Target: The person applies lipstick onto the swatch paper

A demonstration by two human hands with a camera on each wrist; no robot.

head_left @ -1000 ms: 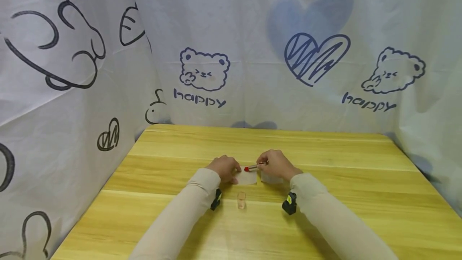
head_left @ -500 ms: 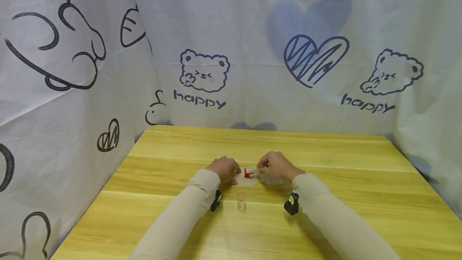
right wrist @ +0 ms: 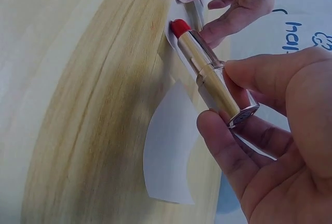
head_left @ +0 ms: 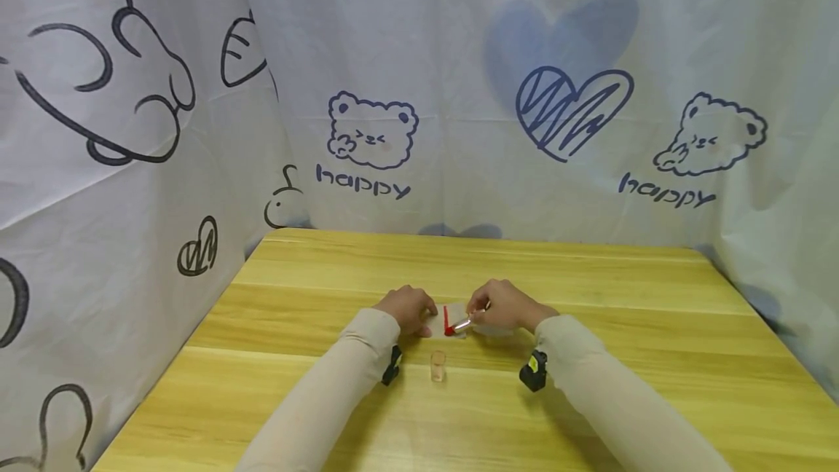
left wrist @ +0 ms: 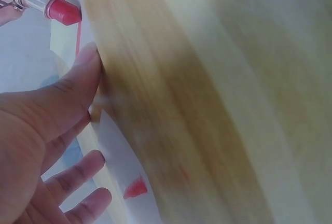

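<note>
My right hand (head_left: 506, 306) pinches a lipstick (right wrist: 207, 71) with a gold and silver case. Its red tip touches a small white sheet of paper (head_left: 435, 328), at the lower end of a red line (head_left: 446, 316). My left hand (head_left: 405, 309) rests on that sheet's left side, thumb pressing near the edge and the other fingers extended. In the left wrist view, another paper piece (left wrist: 116, 146) with a red mark lies near those fingers. A curved-looking white paper (right wrist: 168, 151) lies beneath my right hand. In front of the sheet stands or lies a small see-through, cap-like piece (head_left: 438, 367).
The wood-grain table (head_left: 314, 268) spreads around both hands. White cloth (head_left: 446, 42) printed with bears and hearts hangs behind it and along the left side. A black wrist camera (head_left: 534, 371) sits on the right wrist, another (head_left: 392, 366) on the left.
My right hand has drawn the lipstick toward the near edge of the sheet, leaving a red line that has lengthened. The left hand has stayed in place.
</note>
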